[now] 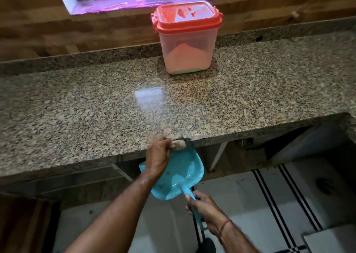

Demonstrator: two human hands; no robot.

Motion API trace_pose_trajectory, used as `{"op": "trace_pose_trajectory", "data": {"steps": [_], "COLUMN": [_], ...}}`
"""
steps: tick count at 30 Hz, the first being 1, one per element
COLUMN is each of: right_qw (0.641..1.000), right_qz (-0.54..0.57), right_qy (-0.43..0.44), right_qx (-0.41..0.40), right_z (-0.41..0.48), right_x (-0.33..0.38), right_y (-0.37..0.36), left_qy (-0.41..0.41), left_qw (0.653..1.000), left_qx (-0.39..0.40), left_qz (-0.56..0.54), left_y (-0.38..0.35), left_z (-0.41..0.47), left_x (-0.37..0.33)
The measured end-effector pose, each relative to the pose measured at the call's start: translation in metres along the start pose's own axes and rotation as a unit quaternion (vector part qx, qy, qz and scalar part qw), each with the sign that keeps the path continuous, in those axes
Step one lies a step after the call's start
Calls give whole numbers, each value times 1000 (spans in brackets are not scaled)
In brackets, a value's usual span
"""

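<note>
Head view: left hand (158,154) clutches beige wad (179,144), right hand (202,207) grips turquoise plastic dustpan (180,173); hold it snug under granite desk (96,108).

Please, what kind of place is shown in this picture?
Probably a home kitchen. A speckled granite counter carries a clear container with a red lid, part full of powder. At its front edge the left hand grips a grey lump while the right hand holds a blue dustpan just below.
</note>
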State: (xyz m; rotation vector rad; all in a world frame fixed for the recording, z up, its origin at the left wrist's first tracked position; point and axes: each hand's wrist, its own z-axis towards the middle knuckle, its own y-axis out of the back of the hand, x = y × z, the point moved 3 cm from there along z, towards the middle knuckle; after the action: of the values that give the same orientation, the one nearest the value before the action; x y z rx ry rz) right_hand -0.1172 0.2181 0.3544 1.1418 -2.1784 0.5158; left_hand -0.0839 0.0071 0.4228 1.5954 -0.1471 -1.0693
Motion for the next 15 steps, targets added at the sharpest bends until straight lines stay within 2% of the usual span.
{"op": "trace_pose_trajectory", "data": {"steps": [3,8,12,15], "right_qw": [1000,997,988,972], "right_qz": [-12,-63,-123,-186], "right_qy": [-3,1,4,6], "right_qx": [12,42,91,141], "right_z": [-4,-9,-7,-6], "right_x": [-3,-6,-15,-20], "right_y": [-12,-44,-100,-151], "left_qy": [84,238,314,396], "left_qw": [992,957,931,888], "left_qx": [46,-6,-74,-141], "left_qz": [-80,-164,-172,-188], "left_y": [-8,16,65,101], "left_z": [-45,-102,-142,-179], "left_x": [22,82,122,165]}}
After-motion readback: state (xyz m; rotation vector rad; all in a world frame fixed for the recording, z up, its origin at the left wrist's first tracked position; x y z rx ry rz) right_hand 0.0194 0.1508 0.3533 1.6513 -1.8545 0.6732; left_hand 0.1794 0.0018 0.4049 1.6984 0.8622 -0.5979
